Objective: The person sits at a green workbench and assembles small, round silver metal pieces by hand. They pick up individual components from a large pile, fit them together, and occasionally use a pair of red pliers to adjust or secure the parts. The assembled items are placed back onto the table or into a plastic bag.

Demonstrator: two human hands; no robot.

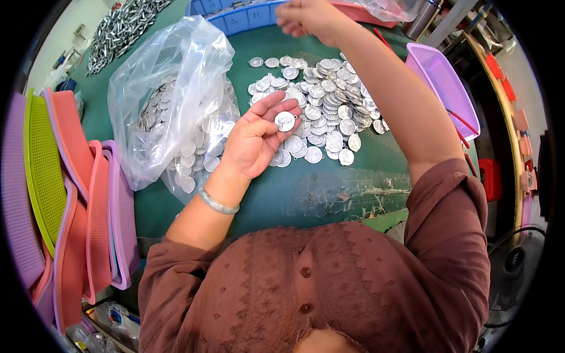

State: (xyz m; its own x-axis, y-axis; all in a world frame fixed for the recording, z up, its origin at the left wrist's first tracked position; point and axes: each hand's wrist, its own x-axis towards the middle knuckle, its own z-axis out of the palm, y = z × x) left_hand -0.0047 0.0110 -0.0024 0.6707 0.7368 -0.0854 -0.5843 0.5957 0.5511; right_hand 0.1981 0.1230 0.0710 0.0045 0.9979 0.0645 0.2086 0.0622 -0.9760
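Observation:
My left hand [255,134] is palm up, holding a round silver medal pendant [285,121] between thumb and fingers. Its small loop points to the right. A wide heap of similar silver pendants [334,97] lies just beyond and right of this hand. To its left, a clear plastic bag [176,47] lies slumped with more pendants [158,109] inside and at its mouth. My right arm stretches across the heap. The right hand [311,19] is at the front edge of a blue compartment tray [238,21], fingers bent together; what they hold is hidden.
Nested pink, purple and green plastic baskets [73,194] stand at the left edge. A pile of small metal parts [122,32] lies far left on the green table [259,200]. A purple basket [438,82] sits at right, with a fan [518,265] below it.

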